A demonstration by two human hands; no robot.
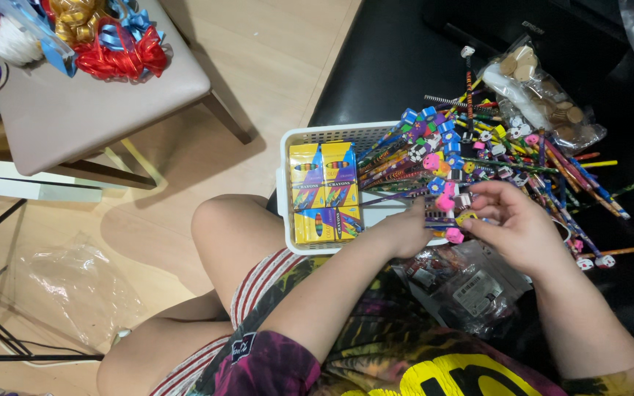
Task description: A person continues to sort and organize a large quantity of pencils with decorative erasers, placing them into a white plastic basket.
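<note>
both hands (471, 220) grip a pencil bundle (445, 205) at white basket's (285, 183) right edge; best keep eraser tops aligned, crayon boxes (326, 192) alongside.

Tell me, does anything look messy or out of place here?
Yes. The pencils are strewn in a loose heap across the black surface, some poking over the white basket, while the crayon boxes inside lie neatly side by side. The left hand and right hand hold a few pencils. A crumpled clear bag lies on the floor.
</note>
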